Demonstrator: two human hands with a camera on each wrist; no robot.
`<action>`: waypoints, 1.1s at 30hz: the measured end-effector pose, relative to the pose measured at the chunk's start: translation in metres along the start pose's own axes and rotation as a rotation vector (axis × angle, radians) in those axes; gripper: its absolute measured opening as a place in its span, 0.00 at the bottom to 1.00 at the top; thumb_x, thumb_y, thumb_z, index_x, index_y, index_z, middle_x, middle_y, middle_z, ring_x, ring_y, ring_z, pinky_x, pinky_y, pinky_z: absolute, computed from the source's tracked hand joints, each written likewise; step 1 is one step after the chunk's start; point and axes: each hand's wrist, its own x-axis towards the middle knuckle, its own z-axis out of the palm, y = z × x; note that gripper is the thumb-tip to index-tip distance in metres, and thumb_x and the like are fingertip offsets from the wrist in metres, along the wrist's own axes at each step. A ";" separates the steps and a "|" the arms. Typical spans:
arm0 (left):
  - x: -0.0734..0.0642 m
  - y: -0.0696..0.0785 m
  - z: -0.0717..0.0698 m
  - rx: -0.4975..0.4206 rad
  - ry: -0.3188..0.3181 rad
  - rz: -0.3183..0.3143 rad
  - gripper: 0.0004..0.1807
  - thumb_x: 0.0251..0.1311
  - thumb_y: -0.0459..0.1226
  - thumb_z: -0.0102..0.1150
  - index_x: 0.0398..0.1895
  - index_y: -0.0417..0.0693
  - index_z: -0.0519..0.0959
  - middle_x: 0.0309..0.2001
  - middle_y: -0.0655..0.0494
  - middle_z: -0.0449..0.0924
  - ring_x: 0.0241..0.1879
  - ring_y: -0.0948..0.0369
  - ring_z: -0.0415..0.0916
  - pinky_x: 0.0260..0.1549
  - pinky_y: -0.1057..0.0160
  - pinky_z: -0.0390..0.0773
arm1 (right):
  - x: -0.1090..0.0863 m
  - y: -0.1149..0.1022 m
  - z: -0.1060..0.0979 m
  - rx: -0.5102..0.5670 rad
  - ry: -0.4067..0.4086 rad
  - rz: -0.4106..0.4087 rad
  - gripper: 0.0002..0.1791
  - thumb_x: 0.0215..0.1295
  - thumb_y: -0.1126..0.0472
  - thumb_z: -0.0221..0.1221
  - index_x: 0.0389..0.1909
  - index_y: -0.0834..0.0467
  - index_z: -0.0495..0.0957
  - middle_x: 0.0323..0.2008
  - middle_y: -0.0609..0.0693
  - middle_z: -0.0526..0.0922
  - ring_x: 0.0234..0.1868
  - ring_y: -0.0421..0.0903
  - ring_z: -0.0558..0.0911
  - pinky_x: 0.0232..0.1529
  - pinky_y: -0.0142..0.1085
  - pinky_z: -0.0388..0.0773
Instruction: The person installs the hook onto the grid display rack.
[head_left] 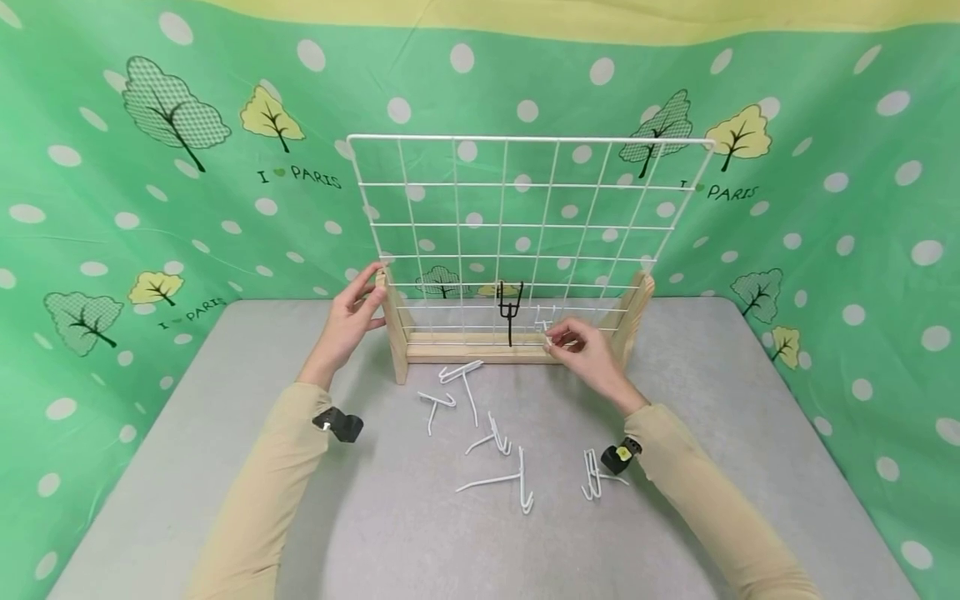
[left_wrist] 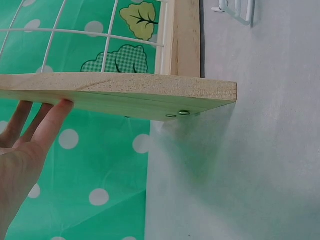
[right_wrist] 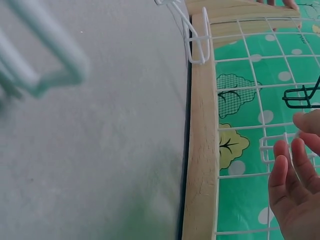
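Note:
A white wire grid panel (head_left: pixel 528 225) stands upright in a wooden stand (head_left: pixel 480 354). My left hand (head_left: pixel 351 312) touches the stand's left side board (left_wrist: pixel 120 90); in the left wrist view, its fingertips (left_wrist: pixel 62 106) rest on the outer face, with the thumb out of sight. Low on the grid, my right hand (head_left: pixel 588 354) pinches a white wire hook (head_left: pixel 545 321) by its prong. In the right wrist view, that hook's frame lies against the grid wires; whether it is latched I cannot tell. Just left of it, a black wire hook (head_left: pixel 510 310) hangs on the grid.
Several loose white hooks lie on the grey table (head_left: pixel 420 533) before the stand, including a long-pronged one (head_left: pixel 521 479) and one near the right wrist (head_left: pixel 592 477). A green dotted curtain (head_left: pixel 187 250) encloses the back and sides.

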 end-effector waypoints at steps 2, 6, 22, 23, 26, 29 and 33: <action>0.000 -0.001 0.000 0.001 -0.002 0.006 0.27 0.75 0.37 0.44 0.74 0.42 0.55 0.62 0.30 0.60 0.61 0.37 0.63 0.48 0.53 0.81 | -0.001 0.000 -0.001 0.002 -0.014 -0.009 0.09 0.57 0.77 0.62 0.39 0.74 0.78 0.36 0.68 0.81 0.36 0.60 0.79 0.35 0.34 0.79; 0.005 -0.014 -0.003 -0.008 0.002 0.004 0.28 0.75 0.37 0.44 0.75 0.47 0.55 0.63 0.32 0.61 0.61 0.38 0.63 0.47 0.54 0.81 | -0.005 0.002 -0.005 0.005 -0.055 -0.053 0.12 0.58 0.78 0.61 0.44 0.75 0.77 0.35 0.70 0.79 0.35 0.59 0.79 0.34 0.35 0.80; 0.010 -0.027 -0.009 -0.013 0.013 0.007 0.28 0.74 0.40 0.46 0.75 0.51 0.57 0.62 0.34 0.62 0.60 0.39 0.65 0.44 0.56 0.82 | -0.025 0.054 -0.015 -0.064 -0.191 -0.146 0.22 0.54 0.79 0.62 0.52 0.69 0.76 0.43 0.66 0.77 0.34 0.50 0.80 0.32 0.35 0.82; 0.010 -0.028 -0.009 -0.012 0.013 0.008 0.28 0.74 0.40 0.46 0.75 0.52 0.57 0.61 0.35 0.63 0.60 0.40 0.65 0.44 0.58 0.83 | -0.026 0.056 -0.016 -0.060 -0.210 -0.146 0.21 0.54 0.79 0.62 0.52 0.69 0.76 0.43 0.66 0.77 0.34 0.51 0.80 0.32 0.35 0.83; 0.011 -0.027 -0.009 -0.015 0.010 0.002 0.28 0.74 0.40 0.46 0.75 0.51 0.57 0.61 0.35 0.63 0.59 0.40 0.65 0.44 0.58 0.83 | -0.031 0.063 -0.019 -0.043 -0.281 -0.129 0.21 0.55 0.79 0.62 0.51 0.69 0.75 0.44 0.66 0.78 0.34 0.53 0.80 0.34 0.35 0.83; 0.010 -0.023 -0.008 -0.024 0.001 -0.003 0.28 0.74 0.37 0.45 0.75 0.48 0.56 0.62 0.33 0.62 0.60 0.39 0.65 0.45 0.54 0.82 | -0.037 0.069 -0.024 -0.062 -0.371 -0.115 0.20 0.54 0.78 0.62 0.51 0.69 0.76 0.43 0.64 0.79 0.36 0.53 0.80 0.35 0.35 0.83; 0.004 -0.009 -0.003 -0.019 -0.006 0.003 0.28 0.75 0.35 0.44 0.74 0.43 0.55 0.62 0.30 0.61 0.61 0.36 0.63 0.47 0.50 0.80 | -0.045 0.073 -0.029 -0.123 -0.472 -0.155 0.18 0.54 0.76 0.64 0.47 0.67 0.78 0.40 0.59 0.82 0.35 0.49 0.80 0.33 0.34 0.82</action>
